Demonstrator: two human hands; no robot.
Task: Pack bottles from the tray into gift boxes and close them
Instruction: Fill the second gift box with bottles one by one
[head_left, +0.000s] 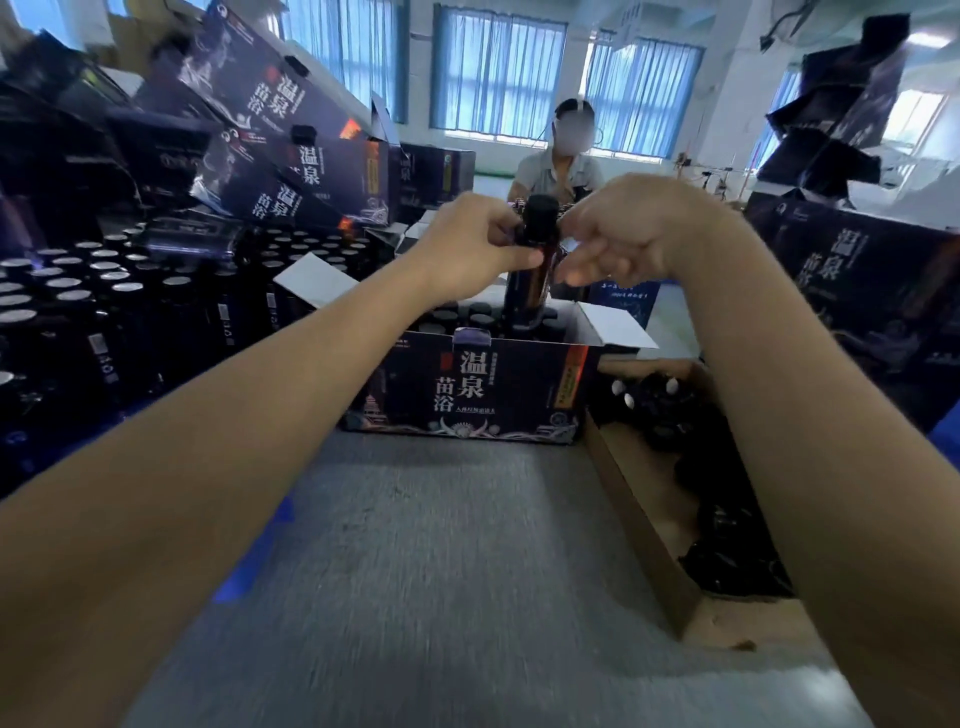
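A dark gift box (467, 387) with white Chinese lettering stands open on the grey table, its white flaps spread to both sides. Several black bottle caps show inside it. A dark brown bottle (527, 291) with a black cap stands upright above the box, its base just inside the opening. My left hand (472, 249) grips the bottle at its neck and shoulder. My right hand (618, 234) is at the cap from the right, fingers loosely curled; whether it holds the cap is unclear. Many capped bottles (93, 291) fill the tray at the left.
Closed gift boxes (280, 130) are stacked in a leaning pile at the back left, and more (857, 275) stand at the right. A cardboard carton (691, 499) with dark items lies to the right of the open box. A person (558, 166) sits across the table.
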